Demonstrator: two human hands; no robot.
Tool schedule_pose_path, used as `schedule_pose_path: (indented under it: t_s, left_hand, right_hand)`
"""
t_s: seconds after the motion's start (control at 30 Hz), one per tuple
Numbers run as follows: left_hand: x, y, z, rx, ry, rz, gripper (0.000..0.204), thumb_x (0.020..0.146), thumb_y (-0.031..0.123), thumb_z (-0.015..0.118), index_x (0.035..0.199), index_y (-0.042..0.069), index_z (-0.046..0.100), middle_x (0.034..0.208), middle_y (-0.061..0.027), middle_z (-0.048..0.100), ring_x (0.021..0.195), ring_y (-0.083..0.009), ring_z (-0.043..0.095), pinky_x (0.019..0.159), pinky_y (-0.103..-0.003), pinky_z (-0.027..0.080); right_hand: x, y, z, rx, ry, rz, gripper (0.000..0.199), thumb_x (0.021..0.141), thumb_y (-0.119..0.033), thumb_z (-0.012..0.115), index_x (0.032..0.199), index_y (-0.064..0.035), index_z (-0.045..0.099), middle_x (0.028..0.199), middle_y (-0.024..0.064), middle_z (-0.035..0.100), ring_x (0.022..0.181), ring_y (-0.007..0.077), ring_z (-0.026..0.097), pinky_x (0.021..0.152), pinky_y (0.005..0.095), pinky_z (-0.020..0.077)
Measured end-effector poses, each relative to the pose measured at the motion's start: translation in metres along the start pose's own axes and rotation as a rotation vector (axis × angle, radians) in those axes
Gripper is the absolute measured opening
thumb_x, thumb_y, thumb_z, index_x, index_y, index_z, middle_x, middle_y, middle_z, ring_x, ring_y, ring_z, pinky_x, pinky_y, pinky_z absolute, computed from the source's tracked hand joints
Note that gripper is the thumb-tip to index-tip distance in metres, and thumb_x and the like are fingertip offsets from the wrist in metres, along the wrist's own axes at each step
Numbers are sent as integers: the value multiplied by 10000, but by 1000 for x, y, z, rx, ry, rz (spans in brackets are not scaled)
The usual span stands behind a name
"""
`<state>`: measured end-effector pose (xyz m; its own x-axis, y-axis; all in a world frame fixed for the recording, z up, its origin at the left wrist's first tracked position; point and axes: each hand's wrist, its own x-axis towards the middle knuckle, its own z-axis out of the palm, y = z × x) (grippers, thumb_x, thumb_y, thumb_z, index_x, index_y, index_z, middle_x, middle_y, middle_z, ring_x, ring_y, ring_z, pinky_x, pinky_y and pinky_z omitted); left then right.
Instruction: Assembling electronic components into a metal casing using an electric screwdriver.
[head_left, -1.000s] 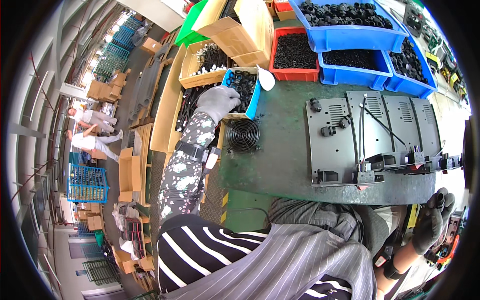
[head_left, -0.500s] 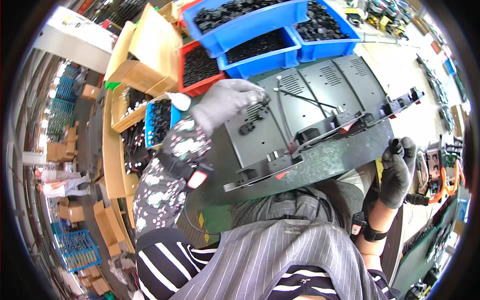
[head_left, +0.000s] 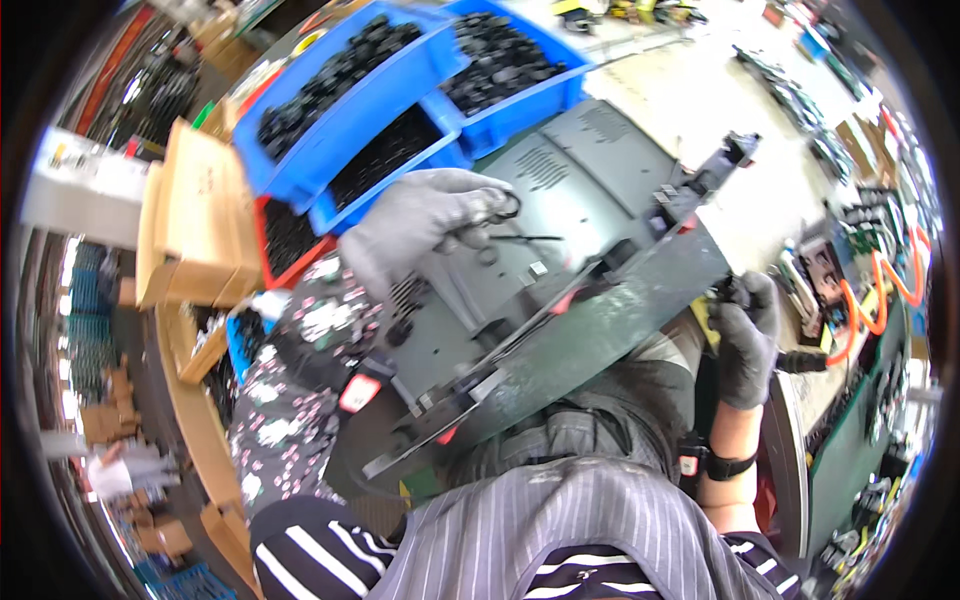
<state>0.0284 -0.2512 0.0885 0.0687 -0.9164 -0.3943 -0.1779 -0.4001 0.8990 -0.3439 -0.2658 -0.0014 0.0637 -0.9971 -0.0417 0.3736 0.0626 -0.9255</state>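
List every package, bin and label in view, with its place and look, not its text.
Cardboard box: far left, tan, open.
Blue bins: top centre, rectangular, full of black parts.
Red bin: below them, small.
Sleeve label: left forearm, small white patch edged red.

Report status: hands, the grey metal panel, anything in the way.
Left hand gloved, fingers on small black parts atop grey metal panel. Right hand off the table edge, gripping something dark. Blue bins crowd behind.
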Motion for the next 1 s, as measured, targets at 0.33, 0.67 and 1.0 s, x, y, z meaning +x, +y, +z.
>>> schedule_pose_path:
  t_s: [0.33, 0.67, 1.0]
  left_hand:
    - [70, 76, 62, -44, -193, 227, 250, 970, 173, 691, 1179, 34, 684, 921, 7, 711, 795, -44, 638, 656, -174, 482]
    - [112, 88, 125, 107, -342, 233, 291, 921, 209, 760, 1119, -1, 725, 879, 30, 687, 739, -17, 532, 682, -177, 456]
    - [119, 89, 125, 179, -508, 187, 317, 972, 233, 699, 1173, -12, 701, 1045, -37, 732, 951, -83, 654, 867, -245, 523]
  right_hand:
    - [62, -19, 33, -222, 65, -367, 309, 798, 42, 737, 1038, -23, 553, 896, 15, 603, 770, 75, 565, 699, 227, 489]
    - [76, -25, 48, -426, 30, -270, 278, 802, 41, 712, 1029, -25, 566, 916, -2, 585, 771, 55, 553, 688, 213, 480]
    - [77, -29, 59, -733, 139, -537, 237, 827, -99, 747, 1030, -12, 661, 781, 83, 699, 666, 110, 646, 638, 282, 542]
